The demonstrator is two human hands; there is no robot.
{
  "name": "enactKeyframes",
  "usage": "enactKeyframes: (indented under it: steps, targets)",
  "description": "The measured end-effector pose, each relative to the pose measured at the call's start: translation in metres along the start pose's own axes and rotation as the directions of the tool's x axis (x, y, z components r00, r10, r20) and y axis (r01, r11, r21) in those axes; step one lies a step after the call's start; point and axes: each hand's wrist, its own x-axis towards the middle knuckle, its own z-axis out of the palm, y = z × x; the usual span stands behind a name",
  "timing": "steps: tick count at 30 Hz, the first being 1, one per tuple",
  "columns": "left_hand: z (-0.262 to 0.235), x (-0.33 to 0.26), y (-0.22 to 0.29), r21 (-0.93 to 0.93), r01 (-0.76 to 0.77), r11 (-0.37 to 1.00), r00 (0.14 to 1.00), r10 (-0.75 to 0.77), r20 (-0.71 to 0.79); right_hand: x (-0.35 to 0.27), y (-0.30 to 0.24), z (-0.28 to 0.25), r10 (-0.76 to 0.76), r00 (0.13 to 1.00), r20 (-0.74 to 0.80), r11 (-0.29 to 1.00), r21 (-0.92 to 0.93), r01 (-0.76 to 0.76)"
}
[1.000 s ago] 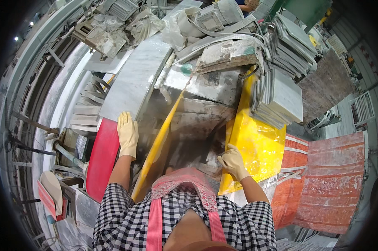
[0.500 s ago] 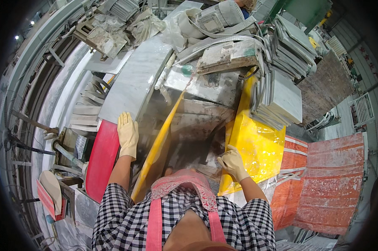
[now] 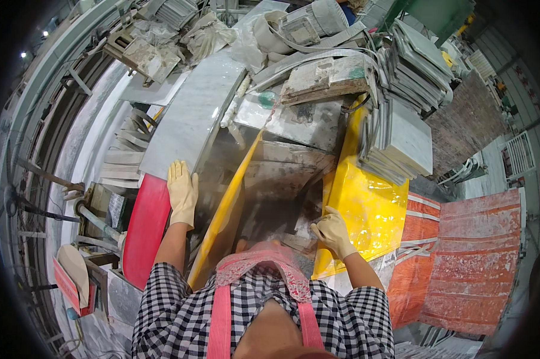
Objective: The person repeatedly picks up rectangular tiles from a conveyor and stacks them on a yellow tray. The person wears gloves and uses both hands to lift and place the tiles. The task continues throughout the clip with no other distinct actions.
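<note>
My left hand [image 3: 182, 192], in a cream rubber glove, lies flat with its fingers straight at the near end of a long grey-white stone slab [image 3: 183, 113]. A red curved panel [image 3: 148, 224] extends from the slab's near end toward me, left of that hand. My right hand [image 3: 333, 232], gloved alike, hangs with curled fingers at the inner edge of a glossy yellow sheet [image 3: 365, 206]. Nothing shows in its fingers, though the underside is hidden. Between my hands, a narrow yellow strip [image 3: 231, 191] runs from my waist toward the back.
Several stacked stone tiles [image 3: 404, 140] stand at the right, beyond the yellow sheet. Dusty orange sheeting [image 3: 473, 263] covers the area at the far right. Ahead lie a stained block [image 3: 327, 81] and a white motor-like housing [image 3: 315, 24]. Metal rails [image 3: 43, 119] run along the left.
</note>
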Motion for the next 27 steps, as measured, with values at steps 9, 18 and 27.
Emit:
enactKeyframes:
  steps: [9,18,27]
  targets:
    - [0.0021,-0.0007,0.0017,0.025,0.019,1.0,1.0,-0.02,0.009,0.0015,0.0029,0.004,-0.01,1.0,0.011,0.999,-0.033,0.01]
    - [0.0039,-0.0019,0.0003,0.012,0.008,1.0,1.0,-0.008,-0.001,-0.0003,0.0029,0.0066,-0.012,0.999,-0.039,1.0,-0.018,0.011]
    - [0.0032,-0.0008,0.0017,0.007,0.025,1.0,1.0,-0.025,0.007,0.0015,0.0003,0.0015,-0.015,1.0,-0.004,1.0,-0.023,0.015]
